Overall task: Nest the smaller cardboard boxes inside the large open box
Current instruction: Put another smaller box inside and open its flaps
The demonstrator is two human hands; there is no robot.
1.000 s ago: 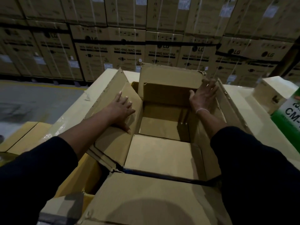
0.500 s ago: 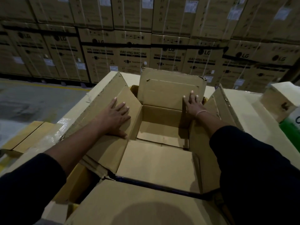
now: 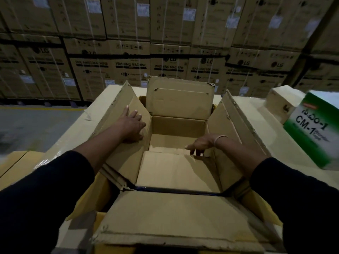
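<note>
The left hand (image 3: 132, 125) presses flat, fingers spread, on the large open brown cardboard box's (image 3: 183, 173) left flap; the right hand (image 3: 199, 143), fingers loosely extended downward, touches its inner flap. Stacked washing-machine cartons (image 3: 128, 66) stand behind.

Both arms reach forward in dark sleeves pushed up to mid-forearm. The left hand (image 3: 132, 125) lies flat, palm down, fingers straight and together. The right hand (image 3: 199, 144) hangs bent at the wrist, fingers pointing down, a thin pale band round that wrist.

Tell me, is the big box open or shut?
Open: the box has its flaps spread outward, the left hand pressing one flap.
</note>
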